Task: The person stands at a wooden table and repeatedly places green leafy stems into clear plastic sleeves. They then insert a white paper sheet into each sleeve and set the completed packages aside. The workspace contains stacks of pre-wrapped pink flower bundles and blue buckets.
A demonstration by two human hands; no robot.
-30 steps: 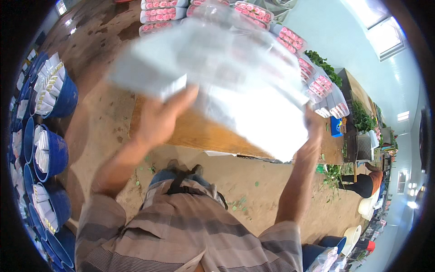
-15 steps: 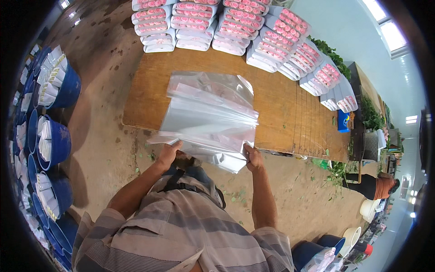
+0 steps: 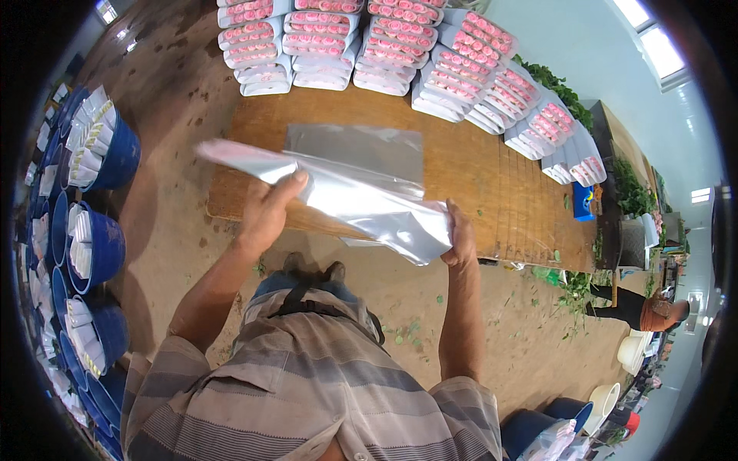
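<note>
Both hands grip a shiny clear plastic sheet (image 3: 365, 213), lifted and tilted above the near edge of the wooden table (image 3: 477, 223). My left hand (image 3: 270, 201) is closed on it left of its middle, thumb on top. The sheet's far left end is smeared by motion. At its right end my right hand (image 3: 460, 234) is closed round the edge, with some fingers hidden. Whether it is one sheet or several layers I cannot tell. Flat on the table beyond it lies another clear plastic sheet (image 3: 357, 150).
Stacked bundles of pink roses (image 3: 396, 38) in pale wrapping line the table's far side. A blue box (image 3: 583, 201) sits at its right end. Blue buckets (image 3: 104, 250) with wrapped bundles stand at left. Cut greenery (image 3: 573, 288) lies near a person (image 3: 642, 311) at right.
The plastic sheet has come up off the table and been tilted and gathered between my hands. My left hand has risen; my right hand has shifted right and up. A flat sheet now shows beneath.
</note>
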